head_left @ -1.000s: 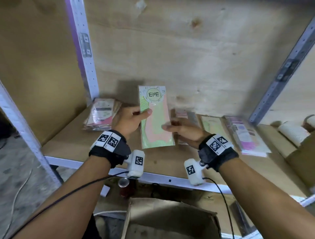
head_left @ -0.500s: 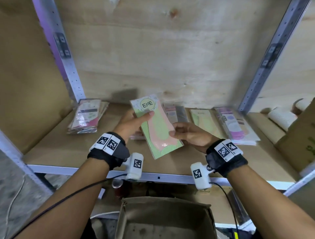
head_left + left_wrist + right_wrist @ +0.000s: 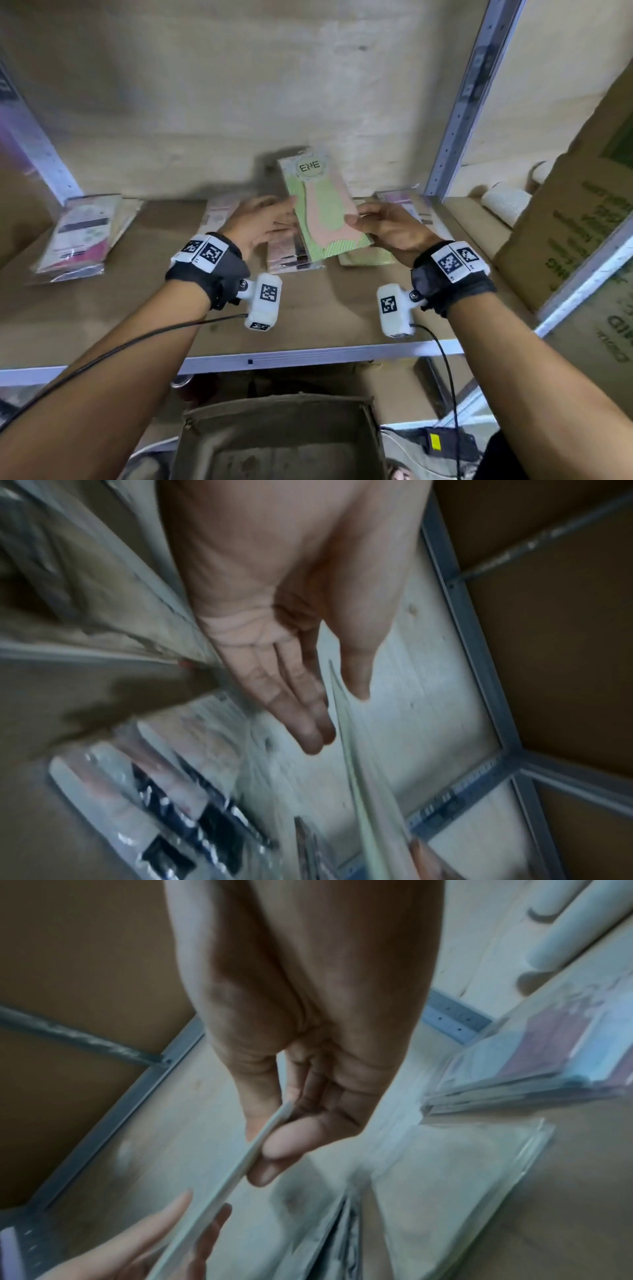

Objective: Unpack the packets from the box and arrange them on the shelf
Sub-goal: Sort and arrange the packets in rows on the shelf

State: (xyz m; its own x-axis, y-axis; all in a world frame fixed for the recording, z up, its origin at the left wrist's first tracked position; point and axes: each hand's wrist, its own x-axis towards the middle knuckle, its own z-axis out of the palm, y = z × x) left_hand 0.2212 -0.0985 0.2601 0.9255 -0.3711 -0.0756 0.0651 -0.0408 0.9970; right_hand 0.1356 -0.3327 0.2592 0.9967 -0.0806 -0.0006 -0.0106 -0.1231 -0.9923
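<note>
Green-and-pink packet point(image 3: 325, 205) is pinched at its lower right edge between right hand point(image 3: 387, 229) thumb and curled fingers; left hand point(image 3: 260, 226) fingers lie straight against its left edge, thumb on front. It hangs tilted above shelf point(image 3: 102, 308) stacks. Best to lower it flat onto the matching green pile point(image 3: 366, 257), edges squared. Label reads "ENE"; carton point(image 3: 582, 222) print is illegible.
</note>
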